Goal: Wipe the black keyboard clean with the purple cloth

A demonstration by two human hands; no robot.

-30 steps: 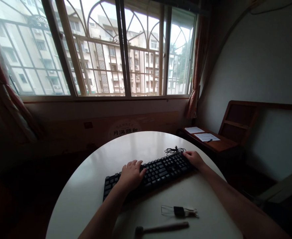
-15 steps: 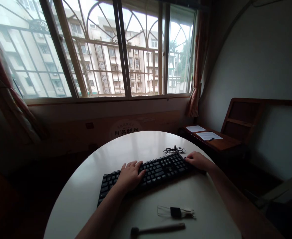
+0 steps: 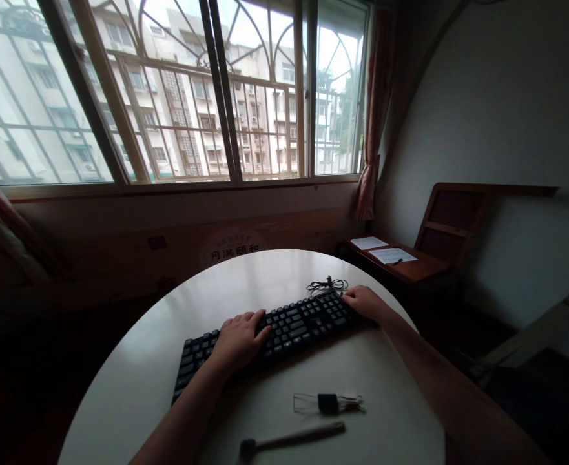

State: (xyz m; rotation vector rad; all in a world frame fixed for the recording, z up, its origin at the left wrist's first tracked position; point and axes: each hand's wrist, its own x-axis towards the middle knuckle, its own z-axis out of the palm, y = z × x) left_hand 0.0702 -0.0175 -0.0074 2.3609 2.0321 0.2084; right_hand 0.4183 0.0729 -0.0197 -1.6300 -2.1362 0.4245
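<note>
A black keyboard lies at a slant on the white round table. My left hand rests on its left-middle keys, fingers stretched out and thumb apart. At the keyboard's right end, my right hand grips the edge; some of its fingers are hidden. The keyboard's coiled black cable sits just behind that end. In front of the keyboard lies a keycap puller with a black grip and wire ends. Nearer to me is a thin-handled brush with a dark head.
A wooden chair at the right carries sheets of paper and a pen. Beyond the table is a barred window with curtains. The table's curved edge is close to my right forearm.
My view has turned slightly, so the whole scene sits further left and a little higher. Both hands stay at about the same places on the keyboard.
</note>
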